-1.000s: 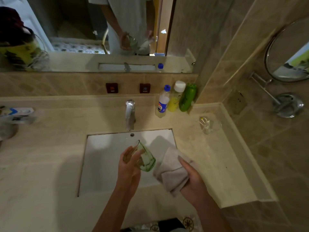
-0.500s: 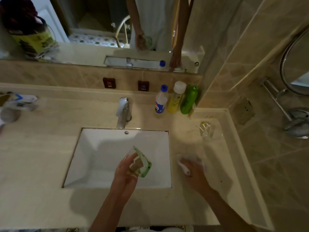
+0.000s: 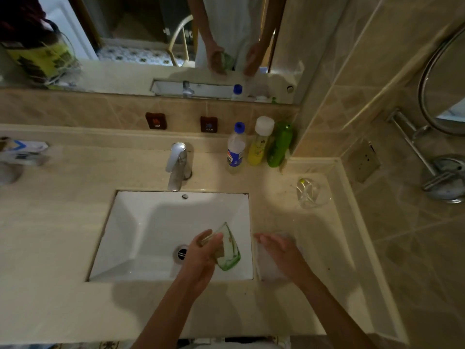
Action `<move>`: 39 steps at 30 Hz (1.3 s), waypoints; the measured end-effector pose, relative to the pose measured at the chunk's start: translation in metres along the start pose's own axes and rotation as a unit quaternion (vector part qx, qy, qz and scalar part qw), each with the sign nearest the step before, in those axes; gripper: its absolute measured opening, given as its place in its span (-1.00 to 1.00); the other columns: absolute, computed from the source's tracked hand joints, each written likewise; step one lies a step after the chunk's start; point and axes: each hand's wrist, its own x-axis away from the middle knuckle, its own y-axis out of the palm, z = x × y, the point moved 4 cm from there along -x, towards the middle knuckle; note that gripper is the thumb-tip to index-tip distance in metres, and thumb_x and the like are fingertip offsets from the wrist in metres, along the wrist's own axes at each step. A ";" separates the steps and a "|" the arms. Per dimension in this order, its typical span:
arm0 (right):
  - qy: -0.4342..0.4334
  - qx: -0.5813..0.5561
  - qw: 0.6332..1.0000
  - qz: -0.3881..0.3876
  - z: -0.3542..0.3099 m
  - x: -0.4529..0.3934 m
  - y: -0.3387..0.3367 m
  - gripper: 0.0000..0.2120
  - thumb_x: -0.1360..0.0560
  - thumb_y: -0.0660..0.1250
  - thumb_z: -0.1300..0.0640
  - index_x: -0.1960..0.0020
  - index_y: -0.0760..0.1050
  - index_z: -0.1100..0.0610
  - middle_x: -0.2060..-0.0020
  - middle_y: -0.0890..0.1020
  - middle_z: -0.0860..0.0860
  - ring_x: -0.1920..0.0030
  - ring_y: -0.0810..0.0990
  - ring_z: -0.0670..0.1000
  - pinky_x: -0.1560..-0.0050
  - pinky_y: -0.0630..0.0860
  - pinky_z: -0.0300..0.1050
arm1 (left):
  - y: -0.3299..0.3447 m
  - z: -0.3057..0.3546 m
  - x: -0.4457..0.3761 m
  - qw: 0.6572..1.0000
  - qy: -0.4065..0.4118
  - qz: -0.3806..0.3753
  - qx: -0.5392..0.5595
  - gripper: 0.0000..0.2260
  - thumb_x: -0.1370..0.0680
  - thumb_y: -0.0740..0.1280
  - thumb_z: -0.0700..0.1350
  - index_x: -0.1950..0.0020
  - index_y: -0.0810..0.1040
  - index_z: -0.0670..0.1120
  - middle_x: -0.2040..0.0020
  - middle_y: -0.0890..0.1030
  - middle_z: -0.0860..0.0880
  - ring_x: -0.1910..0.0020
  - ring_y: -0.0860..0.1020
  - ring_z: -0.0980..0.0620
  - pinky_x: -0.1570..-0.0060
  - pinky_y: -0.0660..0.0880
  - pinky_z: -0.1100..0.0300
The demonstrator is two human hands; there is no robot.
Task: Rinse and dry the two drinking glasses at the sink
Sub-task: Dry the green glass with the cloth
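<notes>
My left hand [image 3: 201, 258] grips a green-tinted drinking glass [image 3: 227, 250], tilted over the right part of the white sink basin [image 3: 141, 230]. My right hand [image 3: 281, 250] lies with straight fingers on a white cloth [image 3: 270, 269] spread on the counter just right of the basin. A second, clear glass [image 3: 310, 191] stands on the counter at the far right, well away from both hands. The chrome tap [image 3: 177, 165] behind the basin shows no running water.
Three bottles, blue-capped [image 3: 236, 147], yellow [image 3: 259, 142] and green [image 3: 279, 144], stand in the back right corner. A boxed item [image 3: 22, 151] lies at the far left. A raised counter ledge [image 3: 352, 222] runs along the right wall, with a wall mirror arm [image 3: 427, 162] beyond it.
My right hand carried the cloth from beside the glass down onto the counter and now rests flat on it. The left hand kept the green glass over the basin.
</notes>
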 end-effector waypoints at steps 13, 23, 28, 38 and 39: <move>-0.004 -0.134 0.989 -0.058 -0.022 -0.001 0.003 -0.49 -0.44 0.52 0.13 -0.33 0.43 0.03 -0.17 0.65 0.00 -0.19 0.63 -0.01 -0.19 0.59 -0.03 | 0.048 -0.013 0.014 0.998 -0.024 -0.055 0.026 -0.39 -0.61 0.04 0.28 -0.45 0.49 -0.08 -0.39 0.62 -0.06 -0.43 0.52 -0.02 -0.43 0.41 -0.02; 0.079 -0.204 0.976 -0.002 0.037 -0.035 -0.021 -0.17 0.02 0.74 0.01 -0.18 0.49 0.07 -0.08 0.65 0.03 -0.09 0.63 0.06 -0.12 0.58 0.01 | 0.024 -0.026 0.004 0.985 0.037 0.021 -0.166 -0.53 -0.73 0.07 0.12 -0.21 0.62 -0.17 -0.13 0.73 -0.16 -0.17 0.68 -0.12 -0.27 0.55 -0.07; 0.099 -0.183 0.974 0.090 0.040 -0.059 -0.043 -0.30 -0.13 0.68 0.27 -0.17 0.43 0.11 -0.07 0.57 -0.02 -0.07 0.59 -0.07 0.13 0.56 -0.31 | -0.044 -0.042 -0.028 0.833 0.140 0.201 -0.496 -0.59 -0.65 0.18 0.14 0.25 0.54 -0.10 0.25 0.61 -0.12 0.14 0.61 -0.20 0.15 0.41 0.05; 0.090 -0.098 0.965 0.227 0.055 -0.121 -0.061 -0.20 -0.18 0.63 0.17 -0.33 0.37 -0.08 -0.20 0.53 -0.14 -0.19 0.53 -0.09 -0.20 0.53 -0.12 | -0.094 -0.087 -0.049 0.560 0.133 0.257 -0.777 -0.63 -0.50 0.15 0.08 0.22 0.65 -0.09 0.21 0.64 -0.15 0.05 0.62 -0.21 -0.03 0.41 -0.10; 0.096 -0.101 0.964 0.228 0.057 -0.126 -0.061 -0.19 -0.17 0.63 0.15 -0.34 0.37 -0.10 -0.22 0.52 -0.14 -0.20 0.53 -0.09 -0.21 0.53 -0.11 | -0.092 -0.086 -0.048 0.556 0.131 0.256 -0.780 -0.65 -0.49 0.14 0.08 0.21 0.65 -0.06 0.22 0.64 -0.12 0.06 0.61 -0.19 -0.03 0.40 -0.09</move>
